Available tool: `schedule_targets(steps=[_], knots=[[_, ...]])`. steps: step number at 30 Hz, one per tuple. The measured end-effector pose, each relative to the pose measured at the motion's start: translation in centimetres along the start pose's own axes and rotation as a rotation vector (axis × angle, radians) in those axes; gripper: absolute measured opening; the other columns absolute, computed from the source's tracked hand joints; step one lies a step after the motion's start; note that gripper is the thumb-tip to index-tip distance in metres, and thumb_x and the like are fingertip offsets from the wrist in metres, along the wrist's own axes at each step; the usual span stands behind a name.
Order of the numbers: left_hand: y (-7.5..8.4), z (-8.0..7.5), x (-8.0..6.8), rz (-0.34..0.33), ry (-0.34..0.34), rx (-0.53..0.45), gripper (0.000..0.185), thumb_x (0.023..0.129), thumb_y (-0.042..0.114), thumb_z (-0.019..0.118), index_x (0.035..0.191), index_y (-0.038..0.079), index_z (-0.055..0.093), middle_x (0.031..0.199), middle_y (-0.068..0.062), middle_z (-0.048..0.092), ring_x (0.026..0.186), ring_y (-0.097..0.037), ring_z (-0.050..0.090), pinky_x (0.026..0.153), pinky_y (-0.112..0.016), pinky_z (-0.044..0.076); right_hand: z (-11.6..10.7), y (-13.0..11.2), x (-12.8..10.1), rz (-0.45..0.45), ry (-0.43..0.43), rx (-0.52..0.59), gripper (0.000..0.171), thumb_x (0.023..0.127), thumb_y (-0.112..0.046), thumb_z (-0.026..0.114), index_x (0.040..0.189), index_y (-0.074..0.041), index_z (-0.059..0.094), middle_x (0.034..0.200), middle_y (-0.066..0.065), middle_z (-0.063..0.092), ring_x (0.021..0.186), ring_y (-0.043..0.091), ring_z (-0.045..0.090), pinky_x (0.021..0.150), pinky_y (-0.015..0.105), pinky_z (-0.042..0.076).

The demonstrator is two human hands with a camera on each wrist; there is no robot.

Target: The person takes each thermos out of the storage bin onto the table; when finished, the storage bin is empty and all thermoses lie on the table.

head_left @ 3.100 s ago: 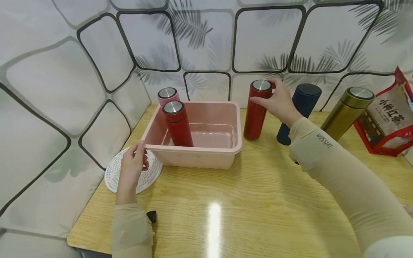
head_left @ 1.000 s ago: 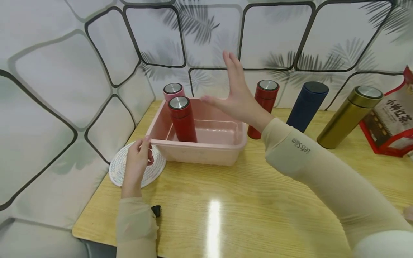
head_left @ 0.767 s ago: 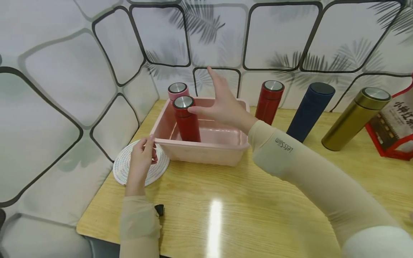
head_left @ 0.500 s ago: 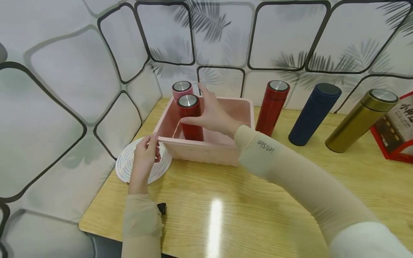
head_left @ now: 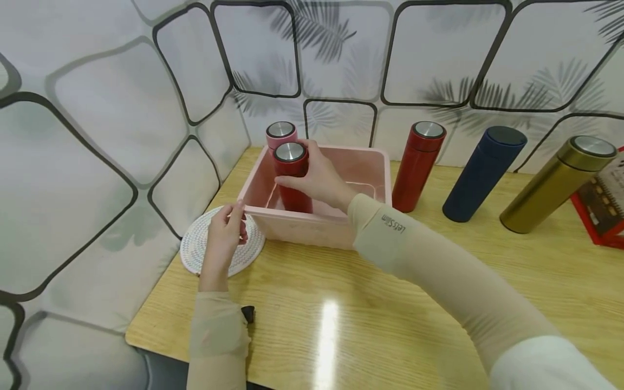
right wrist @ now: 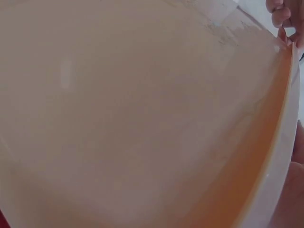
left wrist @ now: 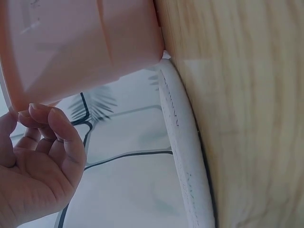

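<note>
In the head view, a pink plastic bin (head_left: 312, 230) stands on the table, with a red thermos (head_left: 296, 199) upright in its left part. My right hand (head_left: 323, 177) grips that thermos below its steel-topped lid, thumb in front and fingers going round behind. At the bin's front left corner my left hand (head_left: 223, 235) pinches the rim; the left wrist view shows its curled fingers (left wrist: 66, 135) right at the edge. A pink thermos (head_left: 281, 134) rises behind the held one, mostly hidden. Only the bin's pale wall (right wrist: 142, 109) fills most of the right wrist view.
Right of the bin stand a second red thermos (head_left: 418, 168), a navy thermos (head_left: 482, 173) and a gold thermos (head_left: 556, 184). A red tea bag (head_left: 604, 200) is cut off at the right edge. Under my left hand lies a round woven mat (head_left: 195, 246).
My right hand let go of the second red thermos, leaving it standing right of the bin, then moved left, open, and closed round the red thermos inside. My left hand stayed at the rim.
</note>
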State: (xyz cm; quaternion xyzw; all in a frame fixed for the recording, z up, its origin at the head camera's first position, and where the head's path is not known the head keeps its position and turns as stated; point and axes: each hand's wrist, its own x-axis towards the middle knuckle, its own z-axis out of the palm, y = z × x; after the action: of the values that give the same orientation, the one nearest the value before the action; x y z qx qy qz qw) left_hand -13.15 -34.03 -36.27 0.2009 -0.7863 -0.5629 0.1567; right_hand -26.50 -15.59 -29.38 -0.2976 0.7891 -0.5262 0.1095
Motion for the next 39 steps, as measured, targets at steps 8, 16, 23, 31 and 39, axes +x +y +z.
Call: schedule_targets(steps=[8,16,23,31,39], knots=[[0.3,0.5,0.0,0.002,-0.007,-0.006,0.045,0.105,0.038,0.045,0.096,-0.006,0.053,0.060,-0.003,0.045,0.050,-0.011,0.049,0.049,-0.022,0.047,-0.3,0.3,-0.3,-0.046,0.018,0.062,0.073,0.086,-0.016,0.079,0.142,-0.010,0.033,0.132,0.007,0.054,0.119,0.017,0.053,0.101,0.028,0.042],[0.6,0.9,0.1,0.005,-0.019,0.001,0.046,0.105,0.039,0.045,0.096,-0.006,0.052,0.060,-0.003,0.045,0.050,-0.011,0.049,0.049,-0.022,0.047,-1.3,0.3,-0.9,-0.041,0.037,0.068,0.071,0.087,-0.016,0.078,0.141,-0.011,0.033,0.132,0.005,0.054,0.119,0.016,0.053,0.100,0.029,0.043],[0.7,1.0,0.2,-0.004,-0.023,0.010,0.047,0.105,0.040,0.045,0.097,-0.005,0.053,0.062,-0.003,0.046,0.052,-0.011,0.050,0.050,-0.022,0.048,-3.0,-0.7,-1.3,-0.095,0.057,0.086,0.069,0.086,-0.013,0.078,0.140,-0.009,0.035,0.128,0.006,0.056,0.114,0.017,0.056,0.096,0.029,0.046],[0.8,0.8,0.0,-0.007,-0.038,0.030,0.050,0.105,0.045,0.043,0.098,-0.004,0.051,0.063,-0.003,0.047,0.053,-0.011,0.051,0.052,-0.024,0.050,-6.5,-3.0,-2.4,-0.064,0.097,0.090,0.072,0.086,-0.019,0.080,0.142,-0.014,0.035,0.132,0.002,0.051,0.108,0.019,0.060,0.089,0.030,0.050],[0.7,0.0,-0.4,-0.038,-0.030,0.033,0.049,0.104,0.047,0.044,0.098,-0.001,0.051,0.064,-0.004,0.048,0.054,-0.012,0.052,0.054,-0.026,0.051,-10.1,-5.7,-4.0,-0.094,0.155,0.166,0.072,0.086,-0.019,0.079,0.144,-0.014,0.035,0.134,0.002,0.049,0.113,0.022,0.056,0.089,0.036,0.052]])
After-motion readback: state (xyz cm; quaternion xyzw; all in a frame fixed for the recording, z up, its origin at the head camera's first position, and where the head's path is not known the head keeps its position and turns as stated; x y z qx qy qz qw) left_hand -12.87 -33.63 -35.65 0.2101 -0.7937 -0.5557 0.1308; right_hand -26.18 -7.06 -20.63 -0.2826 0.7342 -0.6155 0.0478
